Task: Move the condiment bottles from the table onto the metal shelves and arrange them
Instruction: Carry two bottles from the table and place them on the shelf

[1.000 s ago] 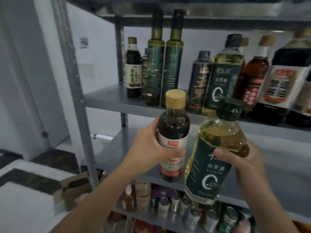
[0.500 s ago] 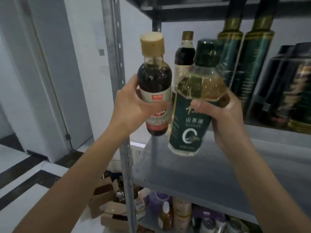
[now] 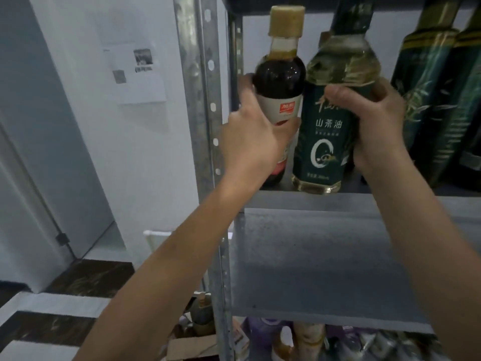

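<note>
Condiment bottles are at the upper shelf [image 3: 364, 198] now, not out in front of the rack as a second ago. My left hand [image 3: 253, 142] wraps the dark sauce bottle [image 3: 279, 74]; my right hand [image 3: 374, 126] grips the camellia oil bottle [image 3: 325, 142], its base at the near lip. Just right stand tall green bottles [image 3: 429, 100]; the steel upright [image 3: 200, 100] is left. I judge release comes next.

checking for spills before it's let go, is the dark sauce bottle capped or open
Capped. The dark sauce bottle held in the left hand has its tan cap seated on the neck.
</note>
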`<action>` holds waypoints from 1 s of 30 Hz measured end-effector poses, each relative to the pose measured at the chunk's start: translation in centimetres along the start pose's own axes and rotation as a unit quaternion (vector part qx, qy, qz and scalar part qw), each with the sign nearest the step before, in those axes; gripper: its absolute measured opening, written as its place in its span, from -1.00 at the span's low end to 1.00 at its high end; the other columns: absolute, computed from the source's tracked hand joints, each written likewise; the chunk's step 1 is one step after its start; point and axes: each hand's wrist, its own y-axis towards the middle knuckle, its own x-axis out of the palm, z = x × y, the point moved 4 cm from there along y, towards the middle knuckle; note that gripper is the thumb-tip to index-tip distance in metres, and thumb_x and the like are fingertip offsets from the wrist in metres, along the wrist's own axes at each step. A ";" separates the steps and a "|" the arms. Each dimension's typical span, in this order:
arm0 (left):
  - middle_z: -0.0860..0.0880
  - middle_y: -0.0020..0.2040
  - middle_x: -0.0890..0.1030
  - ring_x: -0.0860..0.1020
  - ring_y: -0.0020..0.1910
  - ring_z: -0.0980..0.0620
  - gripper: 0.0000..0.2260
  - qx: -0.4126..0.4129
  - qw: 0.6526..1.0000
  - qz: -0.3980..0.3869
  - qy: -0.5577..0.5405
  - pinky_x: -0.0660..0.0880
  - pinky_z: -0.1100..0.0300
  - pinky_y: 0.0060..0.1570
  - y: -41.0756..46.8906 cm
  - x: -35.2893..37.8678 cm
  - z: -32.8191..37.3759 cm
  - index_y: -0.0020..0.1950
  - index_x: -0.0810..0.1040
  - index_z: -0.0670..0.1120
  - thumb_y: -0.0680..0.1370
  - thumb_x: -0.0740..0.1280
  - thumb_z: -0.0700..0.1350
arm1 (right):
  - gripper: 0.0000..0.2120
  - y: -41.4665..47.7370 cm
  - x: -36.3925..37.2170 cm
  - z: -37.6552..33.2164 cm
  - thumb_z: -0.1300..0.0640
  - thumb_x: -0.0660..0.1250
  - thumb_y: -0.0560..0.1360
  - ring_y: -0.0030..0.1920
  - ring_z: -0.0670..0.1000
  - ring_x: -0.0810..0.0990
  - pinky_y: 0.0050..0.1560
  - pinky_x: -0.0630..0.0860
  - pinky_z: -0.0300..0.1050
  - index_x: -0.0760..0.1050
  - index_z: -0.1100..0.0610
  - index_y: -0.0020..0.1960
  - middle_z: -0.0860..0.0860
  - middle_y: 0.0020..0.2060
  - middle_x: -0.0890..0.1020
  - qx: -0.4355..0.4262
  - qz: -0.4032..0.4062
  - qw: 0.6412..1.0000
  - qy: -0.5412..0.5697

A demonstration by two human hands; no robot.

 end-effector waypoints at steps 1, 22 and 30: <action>0.02 0.07 0.63 0.60 -0.05 0.05 -0.34 0.004 1.000 -0.008 0.004 0.53 0.13 -0.12 0.4 0.5 -0.1 0.38 0.25 -0.02 0.39 0.47 0.08 | -0.51 0.1 -0.2 0.5 0.17 0.55 0.27 -0.05 0.08 0.69 -0.05 0.60 -0.03 0.49 0.21 0.14 0.10 -0.01 0.68 0.009 0.008 1.000 0.007; -0.01 0.32 0.44 0.47 0.23 0.11 -0.36 -0.011 0.992 -0.009 -0.128 0.51 0.09 0.16 -1.0 5.8 -6.0 0.51 0.13 -0.08 0.53 0.31 0.09 | -0.35 -2.3 -2.1 7.0 0.08 0.45 0.38 0.17 -0.15 0.55 0.05 0.55 -0.25 0.26 0.07 0.38 -0.07 0.20 0.52 -0.022 -0.064 0.983 -0.169; -0.10 0.49 0.24 0.27 0.42 0.02 -0.39 0.007 1.000 -0.023 0.001 0.24 0.22 0.28 -5.6 5.1 -6.1 0.56 0.01 -0.11 0.60 0.22 0.01 | -0.27 -4.0 -3.8 7.6 -0.08 0.44 0.41 0.33 -0.15 0.41 0.32 0.43 -0.01 0.20 0.05 0.47 -0.09 0.35 0.43 -0.035 -0.063 0.967 -0.244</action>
